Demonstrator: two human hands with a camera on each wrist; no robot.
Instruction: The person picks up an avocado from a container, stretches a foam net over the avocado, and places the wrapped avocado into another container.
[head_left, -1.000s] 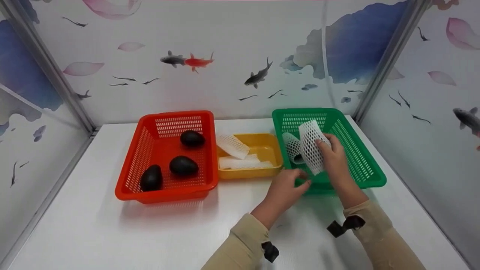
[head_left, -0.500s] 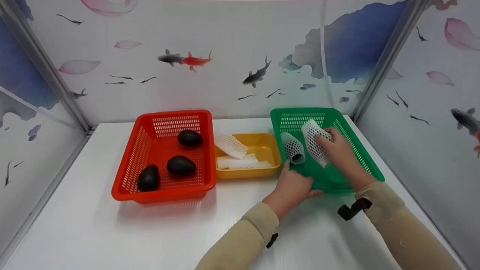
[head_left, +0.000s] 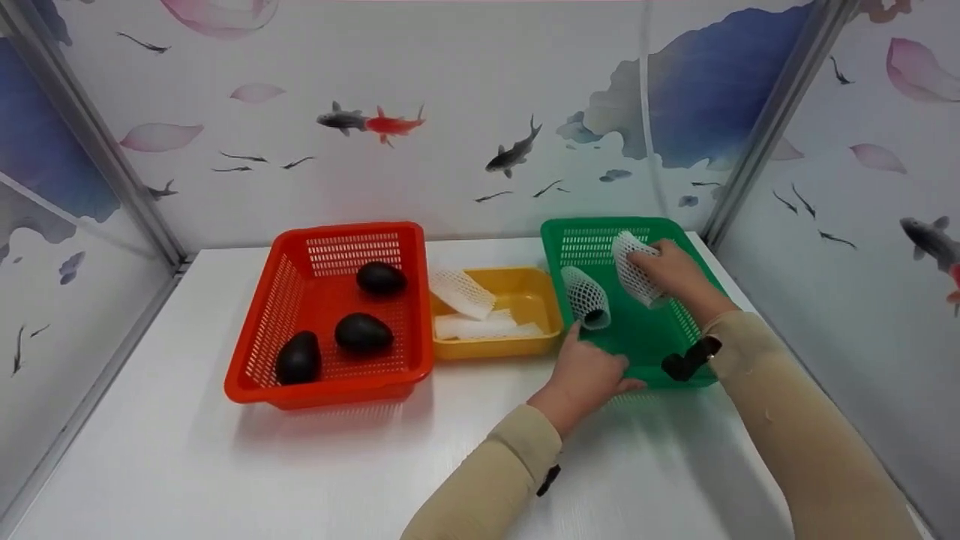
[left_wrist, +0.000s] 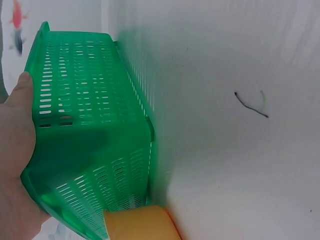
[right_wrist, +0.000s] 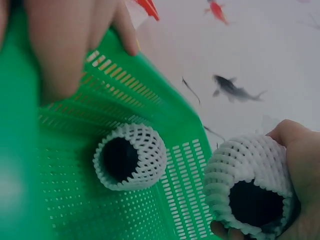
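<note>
My right hand (head_left: pixel 671 271) grips a white foam net sleeve (head_left: pixel 631 271) above the far middle part of the green basket (head_left: pixel 592 223). In the right wrist view a dark, avocado-like fruit (right_wrist: pixel 256 204) shows inside the held sleeve's open end. A second foam net (right_wrist: pixel 150 155), also around a dark fruit, lies against the basket's left side. My left hand (head_left: pixel 585 381) holds the basket's near left corner; its index finger and thumb spread along the rim, while other fingers hang inside, as the right wrist view shows.
A red basket (head_left: pixel 251 330) on the left contains 3 dark avocado-like fruits (head_left: pixel 364 333). Between the baskets stands a yellow tray (head_left: pixel 536 346) with several white foam nets (head_left: pixel 472 325). Printed panels (head_left: pixel 465 60) enclose the white table (head_left: pixel 322 472) at the back and sides.
My right hand has carried the foam-netted fruit up and toward the basket's back. My left hand has moved from beside the basket's left front onto its near corner, away from the netted fruit there.
</note>
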